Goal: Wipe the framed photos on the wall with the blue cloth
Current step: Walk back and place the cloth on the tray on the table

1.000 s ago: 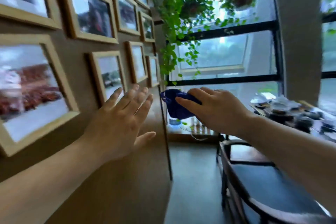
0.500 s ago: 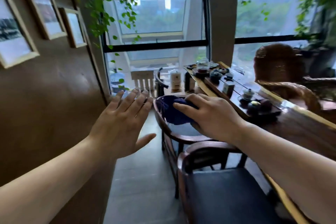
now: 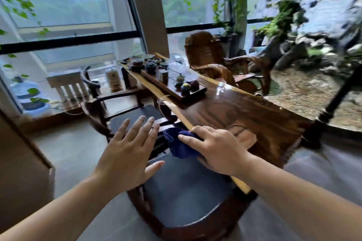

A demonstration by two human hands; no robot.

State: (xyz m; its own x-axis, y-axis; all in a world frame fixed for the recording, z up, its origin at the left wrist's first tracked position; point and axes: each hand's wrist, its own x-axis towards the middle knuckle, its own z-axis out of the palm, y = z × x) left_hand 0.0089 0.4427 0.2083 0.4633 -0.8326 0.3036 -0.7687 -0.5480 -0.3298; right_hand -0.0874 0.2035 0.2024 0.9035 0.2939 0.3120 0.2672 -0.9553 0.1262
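Brown wall panel (image 3: 17, 162) fills the lower left of the frame; no framed photos appear anywhere in this view, so the surfaces to be wiped are out of sight. Just right of it, at lower centre, the person's left hand (image 3: 127, 154) is spread flat, fingers splayed and palm down, holding nothing, above the dark-seated chair (image 3: 186, 195). Immediately to its right, the right hand (image 3: 217, 150) is closed around the blue cloth (image 3: 179, 145), which is bunched into a loose wad at centre frame, near the pale front edge of the wooden tabletop (image 3: 254, 115). Whether the cloth touches that edge cannot be told. As bunched, the cloth has no clear long axis; its free bulk protrudes from the fingers toward the left of the frame, toward the open hand. Farther up the tabletop, at centre, a tea tray (image 3: 176, 88) carries small cups and pots; a wicker chair (image 3: 211, 56) stands beyond, and a rock garden (image 3: 305, 51) occupies the upper right.

Risks, as judged: with the view directed away from the wall, the cloth could be set down or swept along the tabletop instead of the frames; a careless swing might reach the tea ware. A wadded cloth also presents little flat wiping face, and would wipe glass unevenly unless opened out.
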